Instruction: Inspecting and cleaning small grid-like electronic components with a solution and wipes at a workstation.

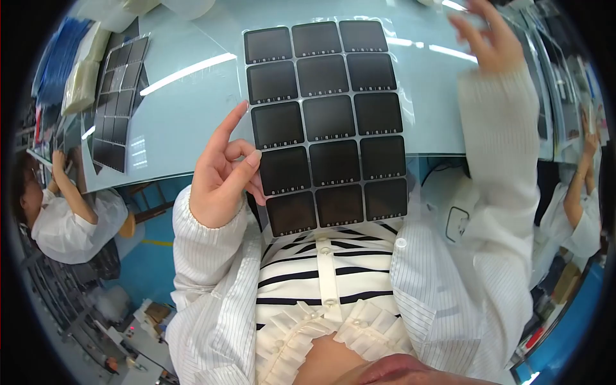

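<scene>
A see-through sheet bearing rows of dark rounded panels [330,118], three across, lies in front of me, its near end over the table's edge by my chest. Small light marks run along the bottom of each panel. My left hand [221,170] is at the sheet's left edge, thumb and curled fingers closed on it, with the index finger stretched up alongside. Raised at the far right is my right hand [491,42], away from the sheet; its fingers are spread, slightly blurred, with nothing seen in them.
The pale glossy table [186,109] reflects strip lights. On its left lies another sheet of dark panels [119,99], beside stacked blue and cream-wrapped packs [70,67]. One person in white [77,224] sits at the left; another person's arm [582,167] shows at the right.
</scene>
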Demonstrator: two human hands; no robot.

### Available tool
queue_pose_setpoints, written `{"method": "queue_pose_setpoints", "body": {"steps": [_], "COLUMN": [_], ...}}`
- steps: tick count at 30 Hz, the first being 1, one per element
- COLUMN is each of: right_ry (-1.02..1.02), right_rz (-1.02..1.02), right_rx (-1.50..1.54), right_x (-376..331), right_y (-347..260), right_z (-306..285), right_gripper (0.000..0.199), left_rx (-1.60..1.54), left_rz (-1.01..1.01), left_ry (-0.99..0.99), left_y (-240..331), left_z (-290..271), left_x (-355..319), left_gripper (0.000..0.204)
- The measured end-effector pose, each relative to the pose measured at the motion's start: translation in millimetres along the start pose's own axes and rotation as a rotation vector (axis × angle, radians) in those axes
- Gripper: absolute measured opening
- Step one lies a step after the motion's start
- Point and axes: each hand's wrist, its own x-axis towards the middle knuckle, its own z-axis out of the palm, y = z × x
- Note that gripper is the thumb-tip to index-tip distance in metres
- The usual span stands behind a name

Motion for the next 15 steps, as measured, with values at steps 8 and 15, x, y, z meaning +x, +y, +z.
{"method": "queue_pose_setpoints", "body": {"steps": [8, 15], "right_ry": [0.091, 0.085], "right_rz": [-0.259, -0.611], "right_rx": [-0.457, -0.076], "right_x": [64.3, -26.1], "right_y": [59.2, -8.5], "right_z": [73.0, 31.4], "right_gripper": [0.035, 0.022], "left_rx": [-0.022, -0.039], "left_rz": [0.012, 0.01], "left_ry": [0.004, 0.007], "left_y": [-6.1, -6.2], "left_z": [-2.4, -1.5], "left_x": [-4.5, -4.0], "left_gripper": [0.064, 0.064]}}
